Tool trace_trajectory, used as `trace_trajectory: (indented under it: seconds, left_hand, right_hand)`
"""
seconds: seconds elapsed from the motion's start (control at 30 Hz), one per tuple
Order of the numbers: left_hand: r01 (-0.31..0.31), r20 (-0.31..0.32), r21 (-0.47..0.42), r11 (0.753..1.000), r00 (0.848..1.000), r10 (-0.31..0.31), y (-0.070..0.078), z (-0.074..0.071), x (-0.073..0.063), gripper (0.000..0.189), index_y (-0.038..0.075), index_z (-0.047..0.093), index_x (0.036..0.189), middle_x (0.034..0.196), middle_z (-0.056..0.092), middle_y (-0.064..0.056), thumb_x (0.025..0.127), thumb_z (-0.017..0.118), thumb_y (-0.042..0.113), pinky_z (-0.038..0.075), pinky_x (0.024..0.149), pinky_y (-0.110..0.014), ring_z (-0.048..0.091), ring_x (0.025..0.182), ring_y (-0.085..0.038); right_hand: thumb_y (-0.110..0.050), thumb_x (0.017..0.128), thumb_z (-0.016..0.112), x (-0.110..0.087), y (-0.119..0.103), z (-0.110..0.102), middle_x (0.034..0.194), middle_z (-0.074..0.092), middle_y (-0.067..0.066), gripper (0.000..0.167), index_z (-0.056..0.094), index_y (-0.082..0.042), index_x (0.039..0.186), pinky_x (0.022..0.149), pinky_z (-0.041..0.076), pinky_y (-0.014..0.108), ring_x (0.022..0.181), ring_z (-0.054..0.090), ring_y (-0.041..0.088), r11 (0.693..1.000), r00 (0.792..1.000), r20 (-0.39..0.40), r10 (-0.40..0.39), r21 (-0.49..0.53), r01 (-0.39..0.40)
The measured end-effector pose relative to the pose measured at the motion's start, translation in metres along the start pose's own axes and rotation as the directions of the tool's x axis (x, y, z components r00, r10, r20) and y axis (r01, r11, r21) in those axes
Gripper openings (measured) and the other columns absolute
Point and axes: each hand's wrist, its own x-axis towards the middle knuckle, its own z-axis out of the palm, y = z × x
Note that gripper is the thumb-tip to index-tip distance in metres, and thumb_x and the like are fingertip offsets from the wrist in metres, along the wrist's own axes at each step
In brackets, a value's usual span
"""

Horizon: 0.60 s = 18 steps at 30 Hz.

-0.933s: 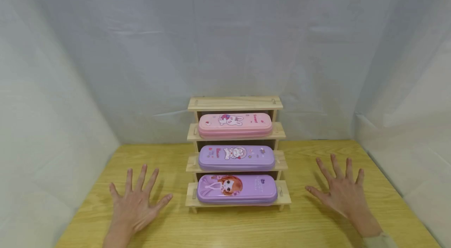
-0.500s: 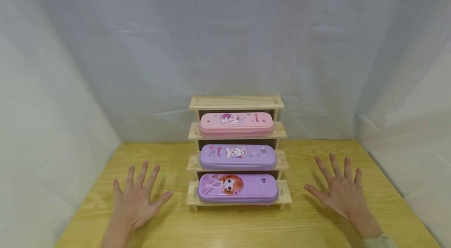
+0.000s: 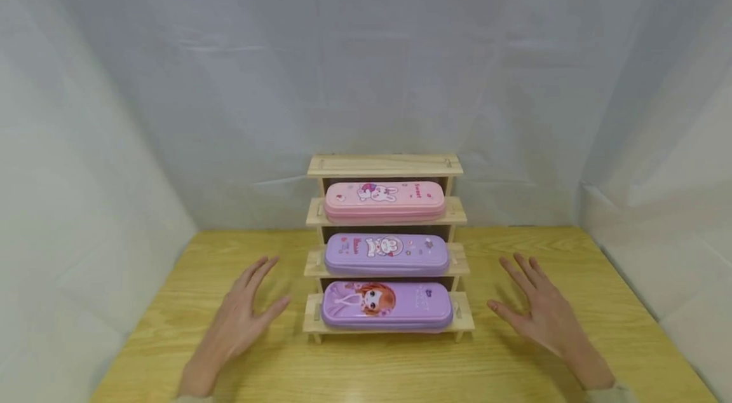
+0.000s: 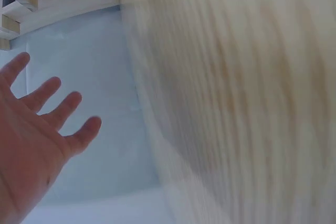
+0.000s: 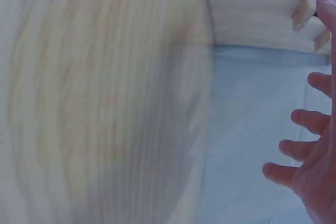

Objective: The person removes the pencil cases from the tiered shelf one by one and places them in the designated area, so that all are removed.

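Observation:
A stepped wooden rack (image 3: 384,165) stands mid-table, seen whole in the head view. On its lowest step lies a purple pencil case (image 3: 408,307) with a red-haired girl on the lid. Above it are a lilac pencil case (image 3: 420,257) with a bunny and a pink pencil case (image 3: 412,201) with a rabbit. My left hand (image 3: 237,320) is left of the rack, fingers extended and thumb toward the lowest step. To the right of the rack is my right hand (image 3: 543,314), fingers spread, thumb pointing at the rack. Both hands hold nothing and are apart from the cases.
The rack's top step bears no case. Yellow wood-grain table (image 3: 377,371) surrounds the rack. Pale cloth walls rise behind (image 3: 377,72) and on both sides, close to the table's edges.
Both hands have turned from palm-down with widely spread fingers to more thumb-up, and moved slightly inward toward the rack. The rack and cases stay in place.

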Motion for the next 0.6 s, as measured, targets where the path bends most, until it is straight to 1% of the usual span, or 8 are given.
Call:
trace_trajectory:
  seconds: [0.13, 0.27, 0.3, 0.4, 0.47, 0.5, 0.53, 0.6]
  left_hand:
    - [-0.021, -0.020, -0.158, 0.987, 1.000, 0.018, 0.005, 0.004, 0.009, 0.071, 0.026, 0.034, 0.160, 0.159, 0.041, -0.018, 0.098, 0.068, 0.035, 0.039, 0.104, -0.075, 0.045, 0.139, -0.045]
    - [-0.036, -0.032, -0.270, 0.962, 0.999, 0.028, 0.010, 0.009, 0.018, 0.066, 0.020, 0.038, 0.158, 0.153, 0.047, -0.020, 0.099, 0.066, 0.028, 0.045, 0.101, -0.071, 0.051, 0.132, -0.044]
    - [-0.039, -0.031, -0.297, 0.954, 0.999, 0.031, 0.012, 0.010, 0.020, 0.064, 0.018, 0.039, 0.157, 0.152, 0.048, -0.020, 0.099, 0.066, 0.027, 0.047, 0.101, -0.070, 0.052, 0.131, -0.044]
    - [-0.038, -0.022, -0.374, 0.927, 0.999, 0.032, 0.015, 0.013, 0.026, 0.061, 0.015, 0.042, 0.156, 0.150, 0.051, -0.020, 0.100, 0.065, 0.024, 0.047, 0.101, -0.068, 0.055, 0.130, -0.046]
    - [-0.032, -0.019, -0.426, 0.904, 0.999, 0.026, 0.016, 0.016, 0.030, 0.058, 0.013, 0.044, 0.154, 0.149, 0.053, -0.020, 0.100, 0.065, 0.021, 0.048, 0.101, -0.068, 0.056, 0.129, -0.047]
    - [-0.027, -0.016, -0.447, 0.894, 1.000, 0.022, 0.016, 0.017, 0.031, 0.057, 0.012, 0.045, 0.153, 0.148, 0.054, -0.021, 0.100, 0.065, 0.020, 0.048, 0.101, -0.067, 0.057, 0.129, -0.047]
    - [-0.021, -0.011, -0.469, 0.883, 1.000, 0.017, 0.017, 0.018, 0.033, 0.057, 0.011, 0.046, 0.153, 0.147, 0.054, -0.022, 0.100, 0.065, 0.019, 0.048, 0.102, -0.067, 0.057, 0.129, -0.048]
    - [-0.010, 0.000, -0.499, 0.867, 1.000, 0.011, 0.017, 0.021, 0.037, 0.056, 0.010, 0.047, 0.152, 0.146, 0.055, -0.023, 0.100, 0.066, 0.018, 0.049, 0.102, -0.066, 0.058, 0.128, -0.048]
  right_hand:
    - [-0.035, 0.083, 0.083, 0.000, -0.007, 0.002, 0.155, 0.046, 0.022, 0.082, 0.046, -0.023, 0.155, 0.095, 0.043, 0.077, 0.136, 0.046, 0.054, 0.993, 1.000, -0.013, 0.016, 0.120, -0.014]
    - [-0.028, 0.083, 0.083, 0.000, -0.015, 0.003, 0.152, 0.052, 0.017, 0.074, 0.052, -0.019, 0.150, 0.101, 0.043, 0.072, 0.135, 0.050, 0.045, 0.978, 1.000, -0.027, 0.015, 0.206, -0.010]
    - [-0.026, 0.082, 0.084, 0.000, -0.017, 0.003, 0.150, 0.054, 0.016, 0.073, 0.054, -0.019, 0.148, 0.102, 0.044, 0.067, 0.135, 0.052, 0.040, 0.976, 0.999, -0.039, 0.010, 0.217, -0.001]
    - [-0.018, 0.078, 0.086, 0.001, -0.023, 0.003, 0.141, 0.062, 0.012, 0.070, 0.060, -0.017, 0.143, 0.104, 0.050, 0.043, 0.131, 0.056, 0.020, 0.965, 0.995, -0.093, -0.036, 0.257, 0.059]
    - [-0.012, 0.076, 0.087, 0.002, -0.026, 0.003, 0.136, 0.066, 0.010, 0.069, 0.062, -0.016, 0.140, 0.099, 0.051, 0.027, 0.126, 0.057, 0.008, 0.950, 0.989, -0.124, -0.078, 0.291, 0.112]
    - [-0.010, 0.075, 0.087, 0.002, -0.028, 0.004, 0.133, 0.067, 0.010, 0.068, 0.063, -0.015, 0.138, 0.095, 0.051, 0.021, 0.124, 0.057, 0.004, 0.941, 0.985, -0.139, -0.101, 0.308, 0.140]
    - [-0.007, 0.074, 0.087, 0.003, -0.029, 0.004, 0.131, 0.068, 0.010, 0.068, 0.064, -0.013, 0.137, 0.092, 0.052, 0.018, 0.121, 0.059, 0.003, 0.929, 0.980, -0.152, -0.127, 0.328, 0.171]
    - [-0.004, 0.072, 0.087, 0.005, -0.033, 0.004, 0.128, 0.069, 0.010, 0.066, 0.065, -0.011, 0.135, 0.087, 0.054, 0.018, 0.116, 0.061, 0.005, 0.908, 0.973, -0.164, -0.165, 0.360, 0.215]
